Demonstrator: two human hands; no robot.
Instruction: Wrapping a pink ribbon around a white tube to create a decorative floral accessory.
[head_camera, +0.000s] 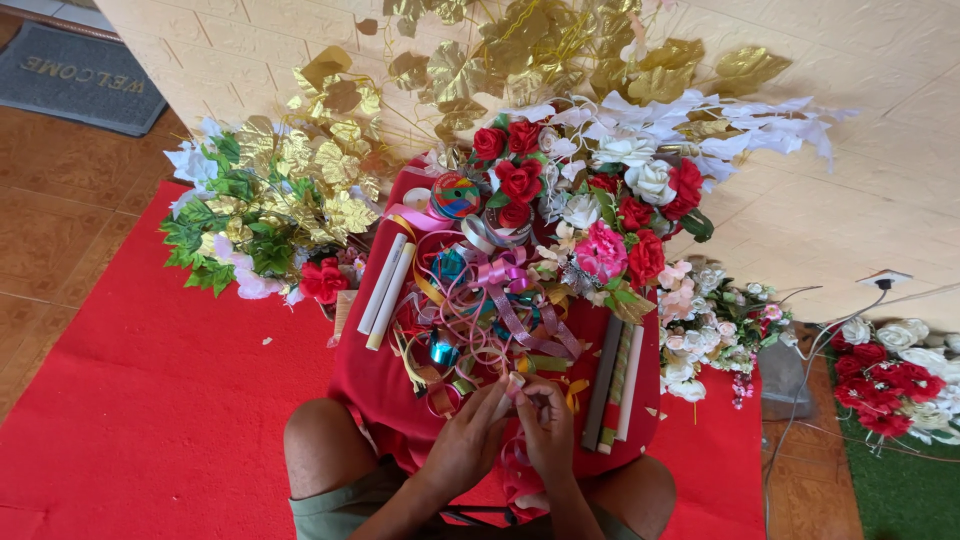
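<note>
while loose curls still sprawl across the red table (380, 385), both hands pinch one pink ribbon (515, 384) at its near edge: left hand (468, 440) and right hand (548, 432) clenched, shaping apparently just begun.

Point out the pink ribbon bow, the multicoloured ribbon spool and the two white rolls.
pink ribbon bow (500, 272), head view, on its looped centre.
multicoloured ribbon spool (454, 195), head view, on its striped face.
white rolls (385, 290), head view, mid-length.

One head-worn view looks steeply down, close over the ribbon-covered red table (380, 390) toward the wall.
</note>
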